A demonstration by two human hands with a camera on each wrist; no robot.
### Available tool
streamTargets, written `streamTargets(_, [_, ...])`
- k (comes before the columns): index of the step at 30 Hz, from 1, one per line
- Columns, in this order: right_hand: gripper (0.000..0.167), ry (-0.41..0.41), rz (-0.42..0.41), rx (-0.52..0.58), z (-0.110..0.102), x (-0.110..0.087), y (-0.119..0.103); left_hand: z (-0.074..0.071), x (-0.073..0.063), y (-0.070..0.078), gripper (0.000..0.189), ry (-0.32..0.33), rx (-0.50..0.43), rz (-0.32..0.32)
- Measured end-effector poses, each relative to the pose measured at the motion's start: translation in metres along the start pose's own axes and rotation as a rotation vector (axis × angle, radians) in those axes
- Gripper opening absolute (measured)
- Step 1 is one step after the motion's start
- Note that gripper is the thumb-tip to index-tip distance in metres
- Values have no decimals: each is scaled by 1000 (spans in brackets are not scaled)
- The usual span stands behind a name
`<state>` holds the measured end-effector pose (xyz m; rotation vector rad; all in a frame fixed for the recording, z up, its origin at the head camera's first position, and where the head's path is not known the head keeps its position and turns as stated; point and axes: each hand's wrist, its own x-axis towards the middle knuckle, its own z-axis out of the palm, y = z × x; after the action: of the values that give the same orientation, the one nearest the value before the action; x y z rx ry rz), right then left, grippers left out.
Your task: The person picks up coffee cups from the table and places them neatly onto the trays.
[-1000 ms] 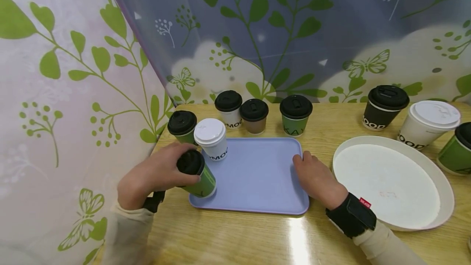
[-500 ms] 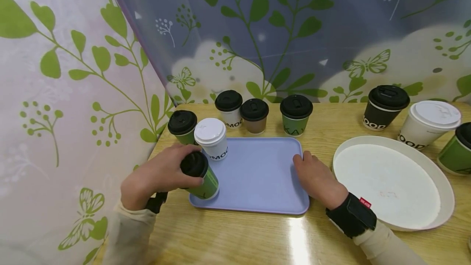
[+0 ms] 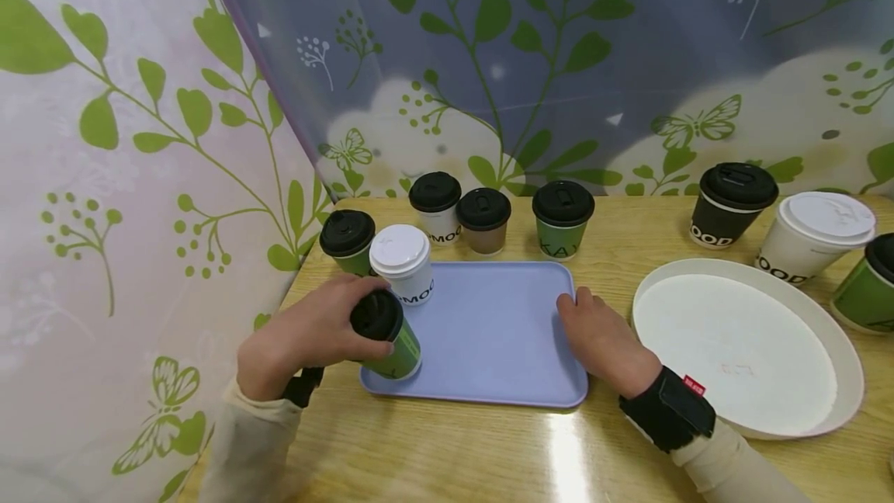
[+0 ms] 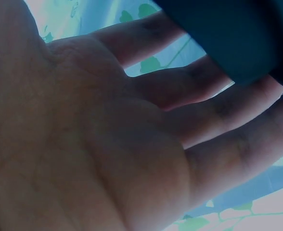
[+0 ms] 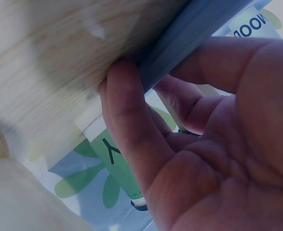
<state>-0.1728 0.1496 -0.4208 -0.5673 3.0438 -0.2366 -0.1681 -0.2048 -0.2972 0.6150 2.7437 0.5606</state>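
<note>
Grip of the left hand [image 3: 307, 336] is clasped round a green cup [image 3: 401, 355] at its black lid, thumb on the near side; just beyond it a white-lidded cup [image 3: 401, 258] stands on the lilac tray [image 3: 496, 332], blocking the way straight back, and behind that hand a second green cup [image 3: 347, 235] is partly hidden; farther off, beyond the tray, stand a black-lidded white cup [image 3: 435, 204], a brown cup [image 3: 483, 216] and a third green cup [image 3: 563, 216].

The held cup lies directly within the left grip, over the tray's near left corner; whether its base touches the tray I cannot tell; across the tray, to the right of that grip, the right hand [image 3: 604, 344] pinches the opposite rim; past it on the table [image 3: 433, 456] lies a round white dish [image 3: 740, 348], with a black cup [image 3: 733, 200], a large white cup [image 3: 810, 239] and a green cup at the edge [image 3: 869, 293] beyond.

"MOO" reads on the white-lidded cup and the black-lidded white one; "KA" on the third green cup; "OOD" on the black cup and the large white one; the dish's faint mark is illegible.
</note>
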Motion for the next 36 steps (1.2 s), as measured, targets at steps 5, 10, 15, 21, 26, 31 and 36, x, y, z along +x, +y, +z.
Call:
streamTargets(5, [12,-3,-1,-2,0,0,1,1,1,3,81,-13,22,-26])
streamTargets(10, [13,-1,3,-2,1,1,2,5,4,5,76,-19,33,0])
streamTargets(15, [13,1,1,2,1,0,1,10,8,6,74,-32,28,26])
streamTargets(21, [13,-9,4,7,0,0,1,13,10,7,79,-46,11,6])
streamTargets(26, [14,-13,4,8,-1,0,0,11,8,3,82,-21,11,-17])
streamTargets(31, [13,-11,7,7,-2,0,0,6,7,0,84,-12,18,-38])
streamTargets(36, [14,-15,7,9,-2,0,0,4,7,-3,83,-10,22,-33])
